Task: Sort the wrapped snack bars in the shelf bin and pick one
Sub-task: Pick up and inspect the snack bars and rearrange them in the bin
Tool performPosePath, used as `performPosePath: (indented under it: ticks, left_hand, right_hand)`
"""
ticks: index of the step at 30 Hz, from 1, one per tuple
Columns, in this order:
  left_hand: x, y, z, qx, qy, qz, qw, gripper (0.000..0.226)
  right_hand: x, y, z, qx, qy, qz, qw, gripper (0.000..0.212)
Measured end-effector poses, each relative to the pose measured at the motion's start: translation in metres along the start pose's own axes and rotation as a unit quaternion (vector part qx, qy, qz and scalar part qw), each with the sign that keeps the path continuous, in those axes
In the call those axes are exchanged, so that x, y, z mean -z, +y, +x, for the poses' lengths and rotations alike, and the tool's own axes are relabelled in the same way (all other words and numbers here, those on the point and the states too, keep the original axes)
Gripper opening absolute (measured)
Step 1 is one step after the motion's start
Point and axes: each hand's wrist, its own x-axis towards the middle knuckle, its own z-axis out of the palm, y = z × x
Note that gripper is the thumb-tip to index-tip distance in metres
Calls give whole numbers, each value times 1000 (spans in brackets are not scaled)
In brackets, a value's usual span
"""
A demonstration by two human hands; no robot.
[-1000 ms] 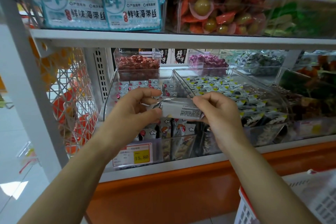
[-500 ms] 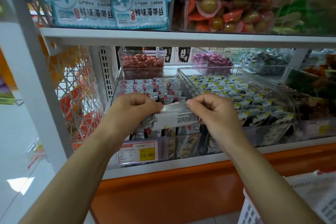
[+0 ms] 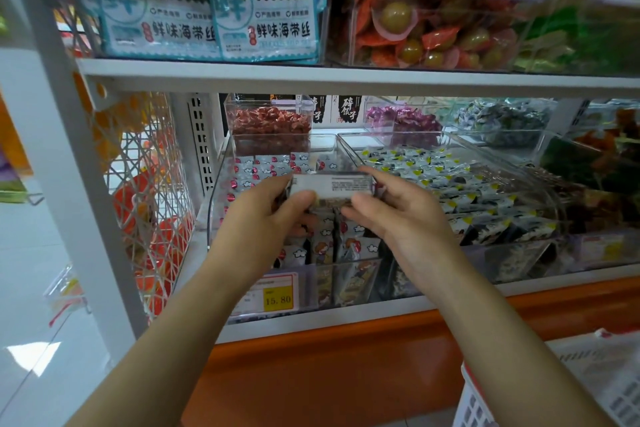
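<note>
One long white shelf (image 3: pixel 311 326) is carrying the clear bin (image 3: pixel 217 211) near its left end. My left hand (image 3: pixel 263 215) and right hand (image 3: pixel 398 211) are each pinching one end of a wrapped snack bar (image 3: pixel 332 185), holding it level over the bin's middle, just above the other bars (image 3: pixel 349 246). A yellow price tag (image 3: pixel 277 298) is sitting on the bin's front edge.
</note>
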Motion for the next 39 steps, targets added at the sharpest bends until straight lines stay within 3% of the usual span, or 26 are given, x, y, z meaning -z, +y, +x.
performPosePath:
  ticks: [3, 7, 10, 13, 15, 22, 26, 29, 32, 37, 39]
  left_hand:
    - [-3, -1, 5, -2, 7, 12, 1000, 19]
    - [0, -13, 22, -4, 47, 124, 991, 47]
    - [-4, -25, 39, -17, -34, 256, 966, 50]
    - [-19, -37, 57, -42, -163, 389, 906, 50]
    - [-28, -43, 68, -32, -209, 447, 869, 53]
    - [-32, -45, 79, -19, -270, 536, 799, 52]
    - [-24, -37, 59, -24, -246, 521, 817, 49]
    - [-22, -34, 42, -25, -216, 507, 834, 47]
    - [-20, -35, 32, -19, -195, 499, 844, 48]
    - [-19, -35, 27, -18, -171, 486, 857, 52]
    - [-16, -35, 24, -21, -162, 457, 874, 52]
  right_hand:
    - [0, -6, 4, 46, 17, -101, 994, 37]
    - [15, -14, 17, 90, 141, -109, 980, 7]
    - [25, -10, 24, 80, 200, -99, 972, 13]
    - [27, -6, 29, 59, 209, -83, 973, 21]
    - [26, -5, 31, 53, 208, -68, 974, 19]
    - [18, -8, 37, 40, 179, -91, 979, 17]
    - [9, -10, 44, 65, 153, -196, 966, 21]
    - [-1, -9, 56, 109, 118, -309, 937, 26]
    - [-14, -3, 73, 147, 34, -414, 898, 32]
    - [-34, 8, 102, 101, -143, -624, 761, 41]
    - [-40, 10, 110, 77, -194, -650, 730, 37]
